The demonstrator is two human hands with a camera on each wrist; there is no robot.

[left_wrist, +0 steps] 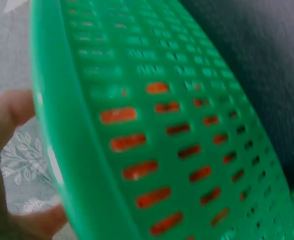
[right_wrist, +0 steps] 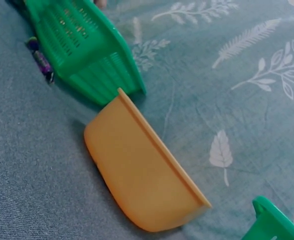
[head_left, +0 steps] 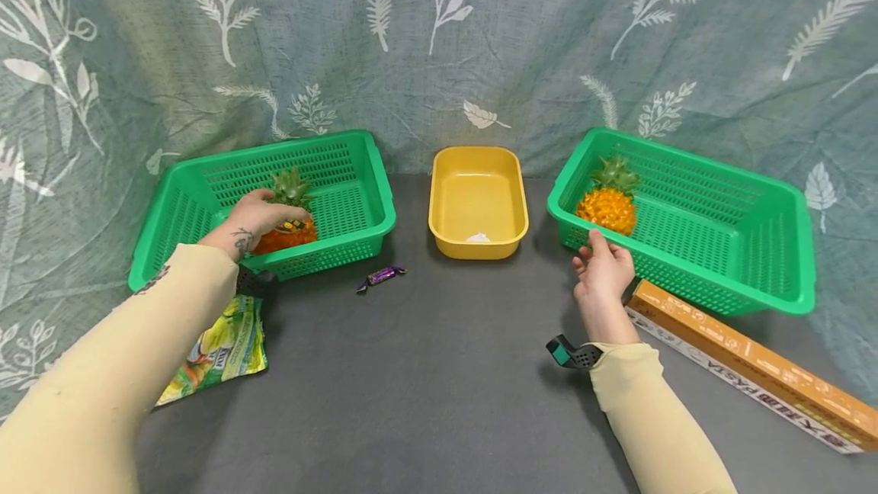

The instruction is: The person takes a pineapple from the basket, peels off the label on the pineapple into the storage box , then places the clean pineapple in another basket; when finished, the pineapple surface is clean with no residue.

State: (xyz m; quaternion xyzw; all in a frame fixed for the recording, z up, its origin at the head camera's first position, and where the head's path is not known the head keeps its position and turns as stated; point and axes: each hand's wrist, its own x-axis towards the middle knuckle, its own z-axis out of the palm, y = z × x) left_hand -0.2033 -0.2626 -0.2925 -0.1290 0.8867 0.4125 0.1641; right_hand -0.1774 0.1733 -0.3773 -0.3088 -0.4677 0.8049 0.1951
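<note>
My left hand (head_left: 257,221) reaches into the left green basket (head_left: 346,246), over an orange toy pineapple (head_left: 309,233) with green leaves. Its thumb and fingers pinch a small black-and-yellow piece (head_left: 293,226), partly covered by the hand. From the left wrist, fingers (left_wrist: 9,112) show behind the basket rim, and orange shows through the slots. My right hand (head_left: 605,269) is at the front of the right green basket (head_left: 720,287), fingers loosely bent, a fingertip right at the rim. A second toy pineapple (head_left: 607,210) lies inside, just behind that hand.
A yellow tub (head_left: 479,250) with a small white scrap (head_left: 478,238) stands between the baskets. A purple wrapped candy (head_left: 381,277) lies before the left basket. A green-yellow packet (head_left: 222,349) lies under my left forearm; a long orange pasta box (head_left: 748,360) lies at right. A patterned curtain (head_left: 411,59) hangs behind.
</note>
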